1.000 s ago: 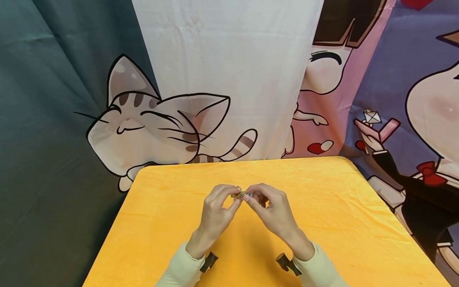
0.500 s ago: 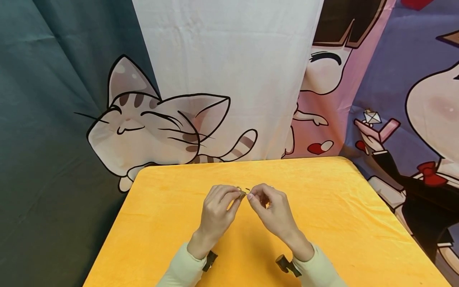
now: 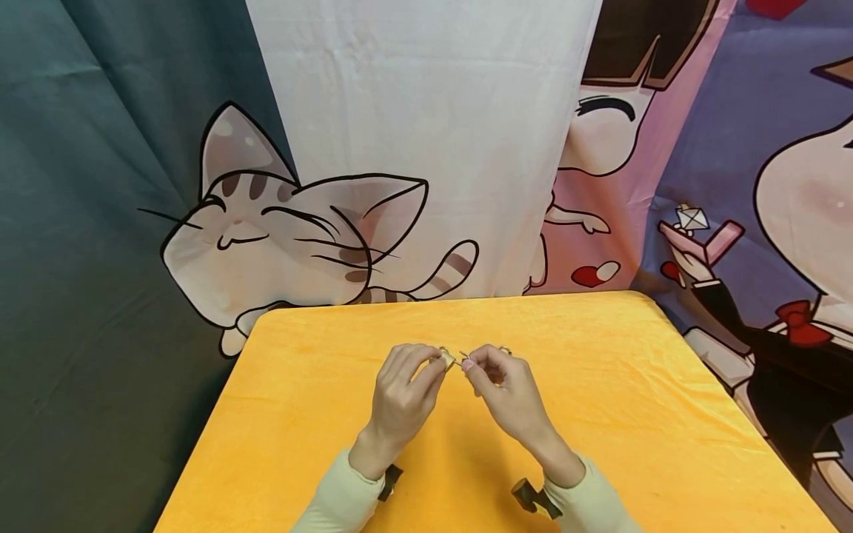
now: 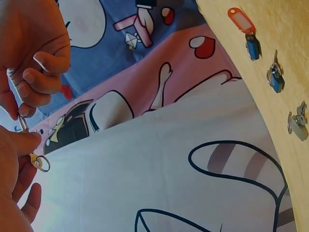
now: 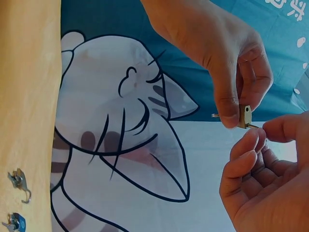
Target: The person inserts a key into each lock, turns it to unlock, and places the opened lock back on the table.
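A small brass padlock (image 5: 245, 116) is between the two hands, above the table. My left hand (image 3: 403, 392) pinches its body between thumb and fingers, and a key ring (image 4: 44, 164) with part of a gold key sticks out beside the fingers. My right hand (image 3: 512, 389) pinches the thin metal shackle (image 5: 253, 126), just off the body. In the head view one hooked end of the shackle shows free above the right fingertips. The fingers hide most of the key and part of the shackle.
On the yellow tabletop, the left wrist view has a red key tag (image 4: 240, 20) by a blue padlock (image 4: 252, 47), another blue padlock (image 4: 276, 81) with keys and a grey padlock (image 4: 299, 128). A printed cartoon curtain (image 3: 426, 111) hangs behind the far table edge (image 3: 466, 298).
The hands were closer together one second ago, with fingertips nearly meeting. The right fingertips have since drawn slightly right, the padlock body has turned, and the shackle's hooked end has come into view.
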Motion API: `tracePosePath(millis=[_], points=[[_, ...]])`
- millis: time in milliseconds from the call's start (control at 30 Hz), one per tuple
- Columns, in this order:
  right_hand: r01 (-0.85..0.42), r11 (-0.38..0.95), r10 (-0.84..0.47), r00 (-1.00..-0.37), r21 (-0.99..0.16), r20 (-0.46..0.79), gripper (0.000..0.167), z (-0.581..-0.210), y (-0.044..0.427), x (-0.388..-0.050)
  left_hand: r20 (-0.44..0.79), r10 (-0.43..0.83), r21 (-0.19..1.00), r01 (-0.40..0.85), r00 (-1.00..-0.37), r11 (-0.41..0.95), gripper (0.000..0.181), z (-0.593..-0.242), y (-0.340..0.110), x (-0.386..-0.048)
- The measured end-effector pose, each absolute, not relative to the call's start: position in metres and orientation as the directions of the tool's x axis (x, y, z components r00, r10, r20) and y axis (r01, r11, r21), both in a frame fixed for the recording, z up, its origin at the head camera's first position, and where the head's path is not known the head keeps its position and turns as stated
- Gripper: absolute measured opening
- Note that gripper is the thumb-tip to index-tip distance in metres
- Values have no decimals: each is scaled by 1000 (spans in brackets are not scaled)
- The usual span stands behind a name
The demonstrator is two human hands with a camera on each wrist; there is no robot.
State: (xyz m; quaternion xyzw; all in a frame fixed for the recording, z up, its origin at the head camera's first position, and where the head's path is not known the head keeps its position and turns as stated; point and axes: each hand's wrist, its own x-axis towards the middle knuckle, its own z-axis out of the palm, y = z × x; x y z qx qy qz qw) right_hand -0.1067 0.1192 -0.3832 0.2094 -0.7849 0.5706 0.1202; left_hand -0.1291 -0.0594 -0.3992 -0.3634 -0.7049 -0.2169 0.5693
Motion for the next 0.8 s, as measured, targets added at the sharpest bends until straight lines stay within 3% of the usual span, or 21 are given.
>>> tracePosePath(millis=[100,200,433,667,800], points=[[-485,247,-189,-873,-839,449,9,-384,119,-107,961,243,-51,778,-132,626,8,-400,-59,-129],[-521,230,-184,-853,-822,489,5,-385,120,-108,954,206,54,801,-217,597,5,-402,-59,-127],[-558,268,-188,-830,-785,526,4,-383,125,-109,899,86,343,814,-429,469,23,-404,-62,-124],[-616,375,-205,-784,-693,586,13,-389,133,-113,744,33,608,697,-667,380,12,-407,-69,-124],[-629,468,-234,-766,-621,599,18,-392,138,-115,646,11,706,603,-763,370,11,-410,-74,-126]])
